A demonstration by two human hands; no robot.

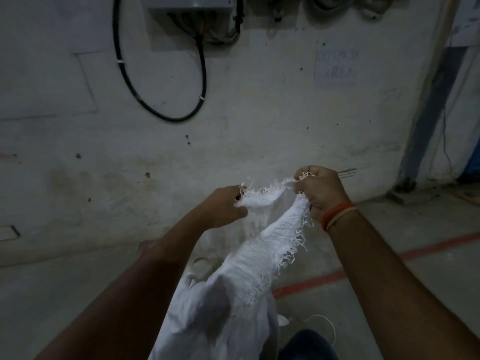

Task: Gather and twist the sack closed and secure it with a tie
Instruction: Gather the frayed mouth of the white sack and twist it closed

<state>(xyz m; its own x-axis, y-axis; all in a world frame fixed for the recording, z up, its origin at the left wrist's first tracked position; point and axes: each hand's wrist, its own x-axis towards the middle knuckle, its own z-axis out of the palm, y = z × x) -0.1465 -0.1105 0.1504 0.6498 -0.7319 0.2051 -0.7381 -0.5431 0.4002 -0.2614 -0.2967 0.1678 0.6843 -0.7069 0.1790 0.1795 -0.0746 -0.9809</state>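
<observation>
A: In the middle of the view, the white sack [233, 287] stands near the person; the left hand [223, 206] pinches its frayed mouth, and the right hand [320, 189] is clenched around the bunched edge.

B: The loose fringe may slip or tear if they twist now. Is that pale cord [324, 324] on the floor the tie? Hard to tell.
</observation>
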